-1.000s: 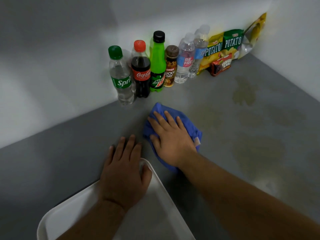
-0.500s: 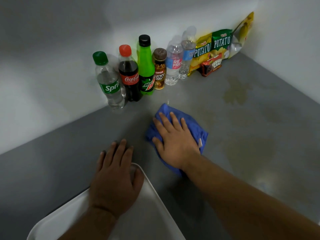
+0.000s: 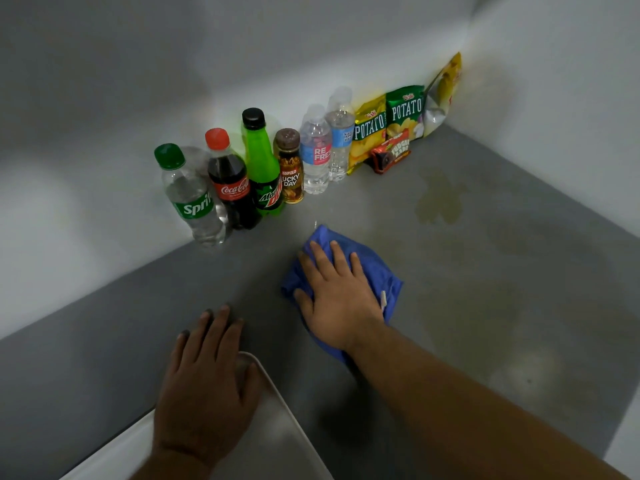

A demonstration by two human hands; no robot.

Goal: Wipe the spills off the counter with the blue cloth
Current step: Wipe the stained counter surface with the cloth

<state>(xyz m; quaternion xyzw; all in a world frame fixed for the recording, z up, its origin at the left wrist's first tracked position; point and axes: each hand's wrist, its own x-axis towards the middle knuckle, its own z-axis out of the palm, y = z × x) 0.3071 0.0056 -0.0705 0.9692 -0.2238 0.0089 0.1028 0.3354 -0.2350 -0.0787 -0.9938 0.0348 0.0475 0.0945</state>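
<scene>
The blue cloth (image 3: 389, 277) lies crumpled on the grey counter (image 3: 104, 358), a little in front of the row of bottles. My right hand (image 3: 337, 301) presses flat on top of it with the fingers spread, covering most of it. A yellowish spill (image 3: 440, 200) stains the counter to the far right of the cloth. A fainter, wider smear (image 3: 485, 306) lies to the cloth's right. My left hand (image 3: 207, 386) rests palm down on the far corner of a white tray (image 3: 277, 445), its fingertips on the counter.
Along the back wall stand a Sprite bottle (image 3: 192, 199), Coca-Cola (image 3: 233, 185), Mountain Dew (image 3: 265, 168), a coffee bottle (image 3: 290, 168) and two water bottles (image 3: 317, 150). Potato chip bags (image 3: 391, 116) and a fudge bar pack (image 3: 391, 154) fill the corner. Walls close the left and right sides.
My right hand has slid the blue cloth to the right, away from the Sprite bottle and towards the spills. My left hand has stayed on the tray corner.
</scene>
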